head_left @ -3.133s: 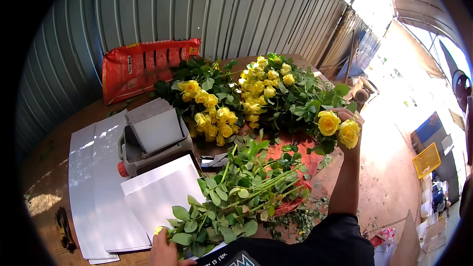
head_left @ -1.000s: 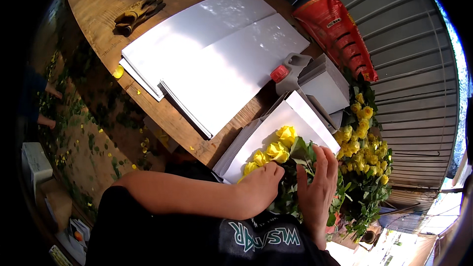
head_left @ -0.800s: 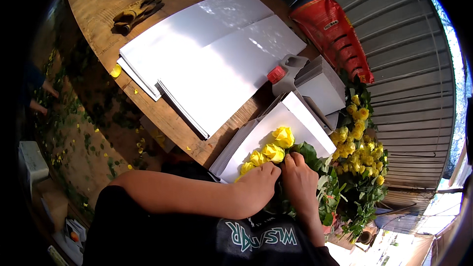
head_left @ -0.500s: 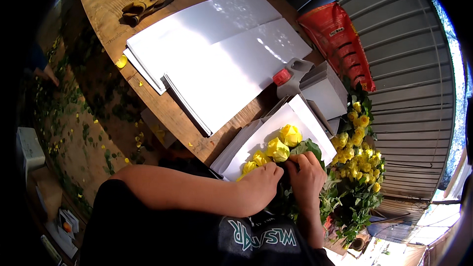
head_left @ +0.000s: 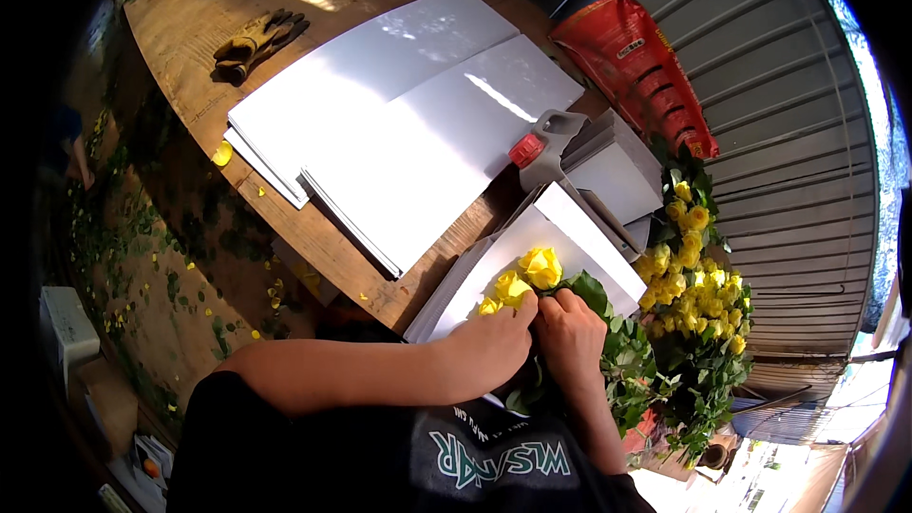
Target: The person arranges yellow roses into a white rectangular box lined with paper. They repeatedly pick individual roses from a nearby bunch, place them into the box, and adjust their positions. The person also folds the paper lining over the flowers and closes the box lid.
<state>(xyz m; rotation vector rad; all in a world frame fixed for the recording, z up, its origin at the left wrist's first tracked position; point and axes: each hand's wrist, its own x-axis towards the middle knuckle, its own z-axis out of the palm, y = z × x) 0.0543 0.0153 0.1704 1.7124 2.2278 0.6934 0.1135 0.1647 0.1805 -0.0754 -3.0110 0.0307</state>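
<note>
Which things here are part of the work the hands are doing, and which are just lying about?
In use:
- left hand and right hand, both on the small bunch of yellow roses
- white sheet under the bunch

Lying about:
- stacked white sheets
- work gloves
- red sack
- grey tool with red knob
- larger heap of yellow roses

The single head-worn fisheye view looks steeply down and tilted from close above the person's chest, over both hands at the lower centre, across the wooden table (head_left: 313,218) toward the corrugated metal wall (head_left: 788,133) curving along the right rim.
</note>
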